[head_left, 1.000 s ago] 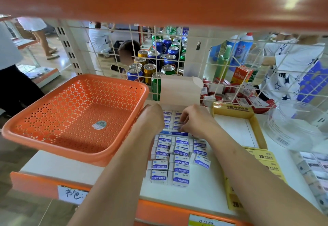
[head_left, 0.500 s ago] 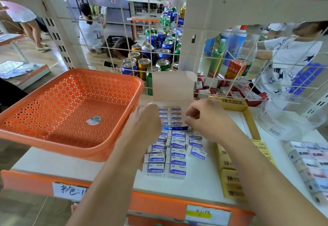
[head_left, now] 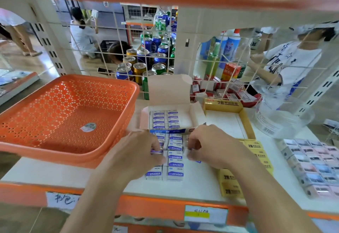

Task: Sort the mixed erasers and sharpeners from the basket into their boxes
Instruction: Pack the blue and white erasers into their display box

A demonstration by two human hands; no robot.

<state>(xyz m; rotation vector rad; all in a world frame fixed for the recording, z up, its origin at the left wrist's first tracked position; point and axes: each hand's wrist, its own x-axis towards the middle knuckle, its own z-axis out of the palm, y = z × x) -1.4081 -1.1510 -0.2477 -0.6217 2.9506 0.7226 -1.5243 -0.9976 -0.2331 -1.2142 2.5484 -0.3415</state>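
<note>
Both hands are over the loose eraser rows [head_left: 175,165] on the white shelf [head_left: 192,183], just in front of the open eraser box [head_left: 190,121]. The box's lid stands upright and its left part holds packed erasers in two cols. L hand [head_left: 139,152]: fingers curled, pinching the left-edge eraser [head_left: 156,150]; R hand [head_left: 211,146]: fingers curled, pinching the right-edge eraser [head_left: 190,153], though blur hides the grip detail. Orange basket [head_left: 55,104] sits left of the box, touching or nearly so, w/ the yellow 2B box [head_left: 245,122] just beside it on the right.
</note>
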